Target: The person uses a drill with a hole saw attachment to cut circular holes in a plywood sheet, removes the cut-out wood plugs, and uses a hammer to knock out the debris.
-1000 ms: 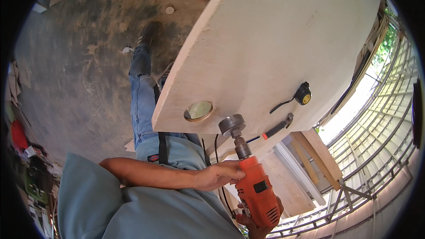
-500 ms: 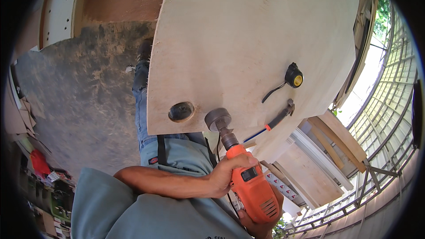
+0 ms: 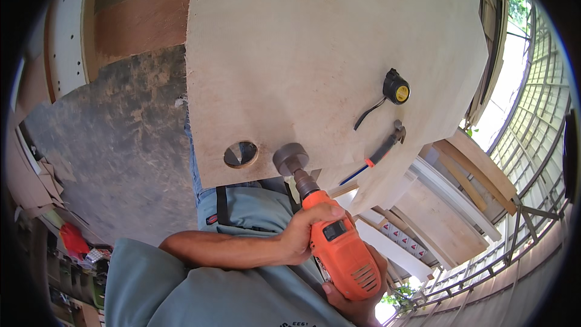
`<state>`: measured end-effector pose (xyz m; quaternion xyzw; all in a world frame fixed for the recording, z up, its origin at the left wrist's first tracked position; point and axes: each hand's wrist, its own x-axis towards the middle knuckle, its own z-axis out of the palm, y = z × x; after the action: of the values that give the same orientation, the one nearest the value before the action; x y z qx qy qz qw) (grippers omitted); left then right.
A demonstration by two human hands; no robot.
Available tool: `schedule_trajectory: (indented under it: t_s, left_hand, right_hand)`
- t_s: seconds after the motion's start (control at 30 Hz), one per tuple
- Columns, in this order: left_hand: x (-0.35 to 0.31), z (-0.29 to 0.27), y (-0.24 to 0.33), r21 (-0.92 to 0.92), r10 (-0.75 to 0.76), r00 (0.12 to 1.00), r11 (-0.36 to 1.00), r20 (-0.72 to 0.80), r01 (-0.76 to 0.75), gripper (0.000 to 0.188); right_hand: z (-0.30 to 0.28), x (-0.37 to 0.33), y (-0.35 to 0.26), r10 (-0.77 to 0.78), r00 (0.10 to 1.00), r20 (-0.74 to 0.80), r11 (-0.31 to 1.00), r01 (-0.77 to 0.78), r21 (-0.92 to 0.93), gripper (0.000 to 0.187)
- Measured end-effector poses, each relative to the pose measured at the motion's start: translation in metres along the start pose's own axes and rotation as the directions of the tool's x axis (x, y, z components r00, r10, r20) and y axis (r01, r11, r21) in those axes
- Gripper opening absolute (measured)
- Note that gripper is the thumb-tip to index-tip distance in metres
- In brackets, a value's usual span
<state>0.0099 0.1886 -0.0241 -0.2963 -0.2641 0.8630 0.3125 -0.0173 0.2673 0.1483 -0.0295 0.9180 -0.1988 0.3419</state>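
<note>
The left hand [image 3: 301,231] and right hand [image 3: 362,307] clamp the drill [image 3: 346,258], front and rear. Its hole saw [image 3: 289,158] is over the board [image 3: 290,72], near the hole [image 3: 241,154], though contact is hard to judge. Starting tilted could make it skid, wrenching the grip.

2 hands [image 3: 296,237] hold an orange drill [image 3: 346,258] near a board [image 3: 290,60].

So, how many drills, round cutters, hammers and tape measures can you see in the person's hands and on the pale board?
Drills: 1, the orange drill in the left hand and right hand
Round cutters: 1, the dark round cutter on its front
Hammers: 1, the hammer
Tape measures: 1, the black-and-yellow tape measure
Total: 4
</note>
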Motion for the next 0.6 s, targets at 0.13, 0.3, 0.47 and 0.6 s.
schedule_trajectory:
  t_s: [0.13, 0.3, 0.47, 0.6]
  left_hand:
    - [-0.001, -0.001, 0.000, 0.024, -0.004, 0.999, 1.000, -0.033, 0.005, 0.040]
    - [-0.005, -0.002, 0.003, 0.056, -0.017, 0.999, 0.998, -0.037, 0.019, 0.045]
    - [-0.002, -0.003, 0.004, 0.089, -0.003, 1.000, 0.996, -0.029, 0.005, 0.047]
    - [-0.004, 0.001, 0.005, 0.092, -0.003, 0.998, 0.996, -0.060, 0.009, 0.048]
  right_hand:
    - [0.003, -0.001, 0.000, 0.004, 1.000, -0.011, 1.000, -0.003, 0.027, 0.089]
    - [0.005, -0.005, -0.002, 0.013, 1.000, -0.023, 1.000, -0.013, -0.001, 0.089]
    - [0.007, -0.009, 0.000, 0.078, 0.996, -0.040, 0.996, -0.076, 0.056, 0.090]
    - [0.009, -0.006, -0.005, 0.078, 0.996, -0.043, 0.991, -0.073, 0.108, 0.088]
